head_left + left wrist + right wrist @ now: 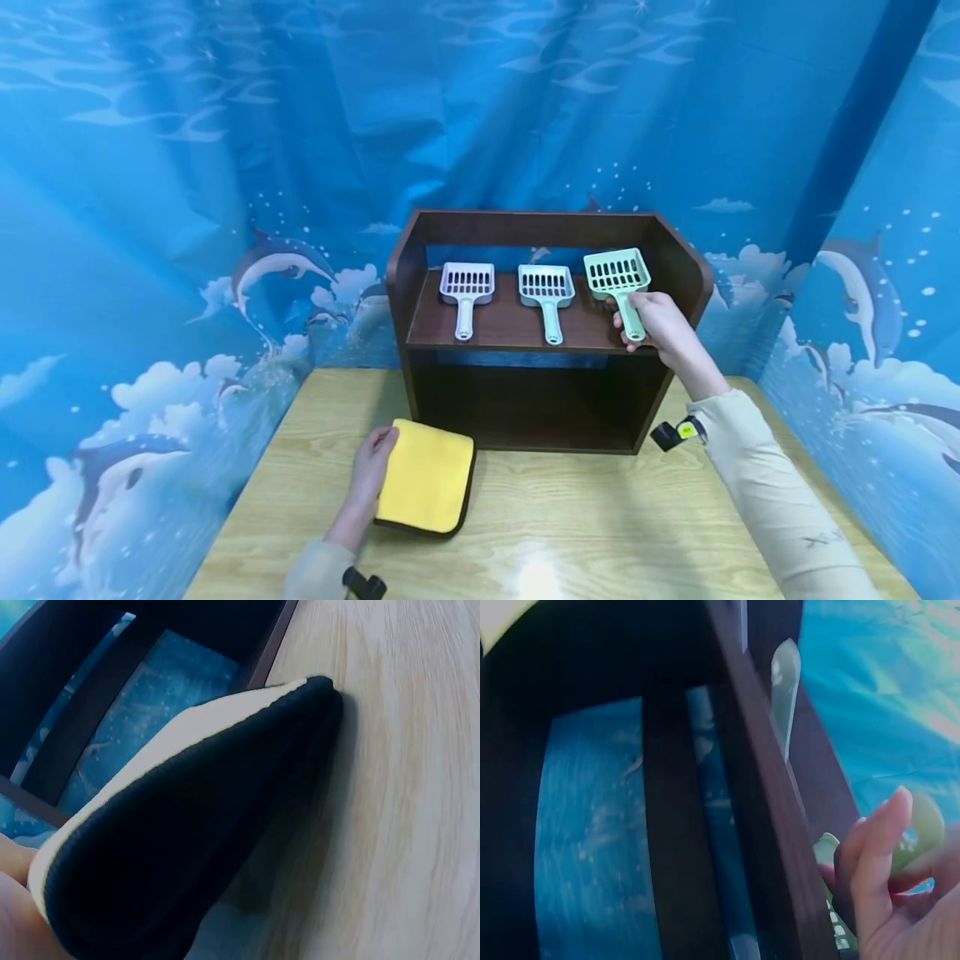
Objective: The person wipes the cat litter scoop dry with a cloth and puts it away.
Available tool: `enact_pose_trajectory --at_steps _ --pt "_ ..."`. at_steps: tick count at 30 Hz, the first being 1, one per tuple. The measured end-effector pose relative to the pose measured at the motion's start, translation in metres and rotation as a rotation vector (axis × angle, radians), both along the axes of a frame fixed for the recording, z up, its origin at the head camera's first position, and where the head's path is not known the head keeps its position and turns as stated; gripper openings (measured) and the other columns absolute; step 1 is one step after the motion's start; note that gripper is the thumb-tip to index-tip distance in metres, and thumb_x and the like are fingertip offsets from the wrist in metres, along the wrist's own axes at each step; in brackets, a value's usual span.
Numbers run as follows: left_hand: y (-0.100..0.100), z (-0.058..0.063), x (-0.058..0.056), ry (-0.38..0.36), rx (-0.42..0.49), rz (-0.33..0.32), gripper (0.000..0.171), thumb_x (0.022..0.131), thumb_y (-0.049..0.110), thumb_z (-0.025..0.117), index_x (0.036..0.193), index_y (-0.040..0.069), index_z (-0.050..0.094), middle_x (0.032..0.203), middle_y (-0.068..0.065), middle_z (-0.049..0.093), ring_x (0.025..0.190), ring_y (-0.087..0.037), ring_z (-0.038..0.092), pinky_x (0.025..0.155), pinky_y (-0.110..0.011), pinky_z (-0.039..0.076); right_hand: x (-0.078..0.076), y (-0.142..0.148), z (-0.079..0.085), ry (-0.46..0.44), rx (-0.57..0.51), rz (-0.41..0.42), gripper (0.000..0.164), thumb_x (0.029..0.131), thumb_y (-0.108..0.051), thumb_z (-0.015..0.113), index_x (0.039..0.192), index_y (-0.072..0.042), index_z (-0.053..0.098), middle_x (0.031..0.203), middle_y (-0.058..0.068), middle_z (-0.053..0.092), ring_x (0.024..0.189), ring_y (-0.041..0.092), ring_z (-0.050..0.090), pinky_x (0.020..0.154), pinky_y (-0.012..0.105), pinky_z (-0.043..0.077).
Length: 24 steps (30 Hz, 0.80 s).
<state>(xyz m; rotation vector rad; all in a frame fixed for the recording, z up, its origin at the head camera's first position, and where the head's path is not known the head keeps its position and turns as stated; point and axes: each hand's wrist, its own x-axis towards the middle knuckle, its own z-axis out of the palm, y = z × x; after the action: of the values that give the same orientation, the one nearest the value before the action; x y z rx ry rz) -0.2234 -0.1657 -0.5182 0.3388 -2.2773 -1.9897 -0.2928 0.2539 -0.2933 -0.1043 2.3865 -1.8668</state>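
Observation:
My left hand pinches the left edge of a folded yellow cloth with dark trim, low over the table. In the left wrist view the cloth's dark side faces the camera, with the fingers at its lower left edge. On the right, my right hand grips the handle of a green litter scoop at the right end of the upper shelf. The scoop's slotted head points toward the back. In the right wrist view, curled fingers surround the green handle.
A lavender-white litter scoop and a pale blue litter scoop lie on the upper shelf, handles forward. The dark wooden two-tier rack stands at the back of the wooden table. Blue ocean-print curtains surround the table.

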Motion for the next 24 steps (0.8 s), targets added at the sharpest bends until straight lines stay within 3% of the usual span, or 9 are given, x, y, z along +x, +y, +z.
enact_pose_trajectory --at_steps 5,11,17,24 --pt "-0.007 -0.002 0.001 -0.019 -0.033 -0.008 0.049 0.109 0.031 0.047 0.135 -0.010 0.050 0.122 -0.024 0.062 0.101 -0.023 0.060 0.086 -0.034 0.046 -0.011 -0.002 -0.001 -0.024 0.099 -0.017 0.047 0.112 -0.027 0.024 0.135 0.008 0.045 0.080 0.004 0.057 0.053 0.009 0.052 0.050 0.022 0.049" --pt "-0.012 -0.004 0.003 -0.043 -0.072 -0.011 0.052 0.109 0.030 0.045 0.138 -0.014 0.046 0.133 -0.035 0.054 0.120 -0.046 0.053 0.100 -0.055 0.044 -0.015 -0.002 -0.002 0.006 0.269 -0.054 0.045 0.109 -0.024 0.029 0.125 0.006 0.057 0.072 0.003 0.056 0.050 0.011 0.050 0.046 0.024 0.046" --pt "-0.022 -0.007 0.004 -0.067 -0.136 -0.008 0.048 0.109 0.027 0.046 0.133 -0.014 0.051 0.130 -0.036 0.055 0.117 -0.047 0.054 0.097 -0.056 0.044 -0.016 0.001 0.001 0.064 0.441 -0.059 0.042 0.108 -0.026 0.036 0.113 0.006 0.063 0.060 0.002 0.049 0.045 0.012 0.045 0.045 0.027 0.043" --pt "-0.030 -0.009 0.007 -0.066 -0.199 -0.027 0.043 0.107 0.022 0.048 0.127 -0.016 0.053 0.125 -0.037 0.057 0.114 -0.048 0.056 0.096 -0.056 0.045 -0.013 -0.001 0.000 0.141 0.615 -0.110 0.035 0.105 -0.028 0.044 0.105 0.000 0.065 0.064 0.007 0.053 0.047 0.016 0.052 0.048 0.030 0.048"
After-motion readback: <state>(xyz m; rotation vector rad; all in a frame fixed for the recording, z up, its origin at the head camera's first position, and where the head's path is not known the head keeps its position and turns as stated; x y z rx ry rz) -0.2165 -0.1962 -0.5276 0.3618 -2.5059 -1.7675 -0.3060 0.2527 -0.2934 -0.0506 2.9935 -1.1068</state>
